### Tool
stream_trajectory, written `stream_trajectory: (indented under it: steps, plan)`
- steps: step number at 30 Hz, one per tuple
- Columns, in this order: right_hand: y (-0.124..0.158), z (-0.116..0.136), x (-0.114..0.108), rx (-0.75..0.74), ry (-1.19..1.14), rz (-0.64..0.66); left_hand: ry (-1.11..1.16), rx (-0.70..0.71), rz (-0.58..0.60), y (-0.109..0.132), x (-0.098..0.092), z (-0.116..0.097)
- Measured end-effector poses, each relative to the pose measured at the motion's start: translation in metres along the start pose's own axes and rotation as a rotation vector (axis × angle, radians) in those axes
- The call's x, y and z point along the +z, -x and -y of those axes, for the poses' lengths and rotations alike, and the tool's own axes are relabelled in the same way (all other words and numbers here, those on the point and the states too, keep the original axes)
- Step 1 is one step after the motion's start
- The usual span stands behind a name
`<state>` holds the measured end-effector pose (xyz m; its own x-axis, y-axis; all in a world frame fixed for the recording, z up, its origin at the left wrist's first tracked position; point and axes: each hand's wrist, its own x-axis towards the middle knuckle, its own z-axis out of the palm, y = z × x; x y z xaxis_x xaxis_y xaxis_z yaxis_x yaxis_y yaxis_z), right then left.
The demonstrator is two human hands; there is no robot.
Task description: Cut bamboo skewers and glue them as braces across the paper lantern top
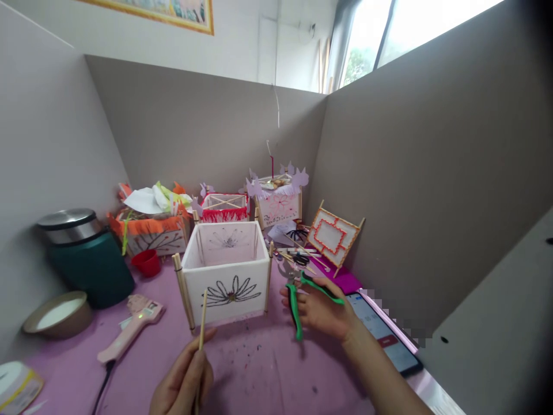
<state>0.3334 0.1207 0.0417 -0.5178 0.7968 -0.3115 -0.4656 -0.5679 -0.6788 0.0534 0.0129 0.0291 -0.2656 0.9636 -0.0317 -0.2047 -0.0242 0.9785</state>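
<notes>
My left hand [184, 377], at the bottom, is closed around a thin wooden stick [203, 320] that points upward in front of the white box. In my right hand [326, 311], palm partly turned up, rest green-handled pliers [294, 314]; their handles are spread and their jaws point up and away. Between and beyond my hands stands an open-topped white box [259, 275], with wooden sticks at its corners and a dark flower outline on the front. Neither hand appears to touch the box.
A pink glue gun [129, 335], a bowl [28, 323], a green flask [88, 268] and a red cup [147, 264] are left. Decorated boxes [280, 210] stand behind. At right are black-handled scissors [301, 260], an orange-trimmed panel [317, 225] and a phone [400, 354], near grey partitions.
</notes>
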Motion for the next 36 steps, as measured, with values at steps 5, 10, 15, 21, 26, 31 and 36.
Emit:
stream_trajectory:
  steps: [5,10,15,21,26,31,36]
  plan:
    - [0.006,-0.013,0.001,0.066,0.009,-0.053,-0.102,0.008,0.146,0.002,0.005,-0.003]
    - [0.033,-0.04,0.0,-0.351,0.279,-0.018,0.04,-0.055,0.158,0.005,0.01,0.0]
    - [0.063,-0.07,0.021,-0.465,0.955,-0.09,-0.008,-0.087,0.25,0.007,0.013,-0.003]
    - [0.055,-0.079,0.07,-0.75,1.471,-0.267,-0.061,-0.2,0.226,0.02,0.016,0.002]
    - [0.043,-0.091,0.073,-0.862,1.683,-0.342,-0.043,-0.296,0.238,0.031,0.021,0.005]
    - [0.04,-0.106,0.069,-0.855,1.783,-0.381,-0.018,-0.359,0.162,0.032,0.026,0.0]
    - [0.042,-0.11,0.069,-0.779,1.801,-0.366,-0.009,-0.346,0.138,0.028,0.026,0.001]
